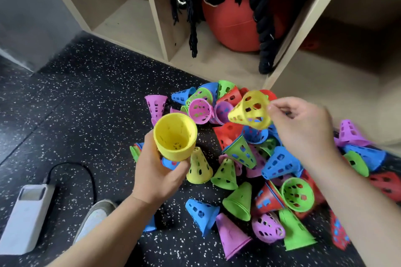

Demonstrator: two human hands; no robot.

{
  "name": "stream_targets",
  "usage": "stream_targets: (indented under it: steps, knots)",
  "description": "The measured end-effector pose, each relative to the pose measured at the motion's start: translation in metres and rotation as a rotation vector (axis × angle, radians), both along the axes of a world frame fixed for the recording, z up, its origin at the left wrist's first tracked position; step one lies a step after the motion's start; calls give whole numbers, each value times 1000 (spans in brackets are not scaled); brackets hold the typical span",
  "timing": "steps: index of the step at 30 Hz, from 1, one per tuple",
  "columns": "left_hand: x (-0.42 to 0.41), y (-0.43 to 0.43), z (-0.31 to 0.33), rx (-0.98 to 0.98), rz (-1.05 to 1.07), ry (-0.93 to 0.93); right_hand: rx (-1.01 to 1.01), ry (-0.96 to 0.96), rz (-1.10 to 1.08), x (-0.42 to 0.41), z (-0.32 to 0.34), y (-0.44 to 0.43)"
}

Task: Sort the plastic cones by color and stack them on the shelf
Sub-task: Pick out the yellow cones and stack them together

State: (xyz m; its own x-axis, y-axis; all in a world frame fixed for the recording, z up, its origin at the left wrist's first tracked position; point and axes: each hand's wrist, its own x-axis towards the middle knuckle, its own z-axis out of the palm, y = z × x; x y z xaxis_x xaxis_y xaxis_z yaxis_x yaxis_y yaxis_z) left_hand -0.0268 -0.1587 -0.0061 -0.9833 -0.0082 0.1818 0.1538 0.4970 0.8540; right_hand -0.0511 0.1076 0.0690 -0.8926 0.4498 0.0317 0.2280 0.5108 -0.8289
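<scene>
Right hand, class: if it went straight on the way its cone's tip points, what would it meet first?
Probably the yellow stack gripped by the left hand: the right hand pinches its yellow cone tip-first toward that open mouth. Depth is unclear; the pink cone between them looks lower, on the floor.

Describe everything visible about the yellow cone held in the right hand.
The yellow cone is thin-looking plastic, pierced with holes through which red and blue show. The right hand pinches its wide rim, holding it tilted above the pile, narrow end pointing toward the yellow stack in the left hand. Nothing else seems to touch it.
</scene>
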Motion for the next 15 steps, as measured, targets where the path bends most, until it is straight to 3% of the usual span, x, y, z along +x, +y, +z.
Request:
stream_targets:
  steps: [3, 5, 10, 15]
  knots:
    - [7, 13, 1, -55, -77, -20, -302, 5, -97, 14, 32, 12]
    - [12, 21, -1, -74, -143, -39, -365, -31, -35, 21, 48, 12]
    - [18, 40, 2, -55, -205, -48, -294, -147, 323, 27, 63, -13]
    - [13, 37, 14, 27, -66, 9, -180, -28, 246, 24, 21, -14]
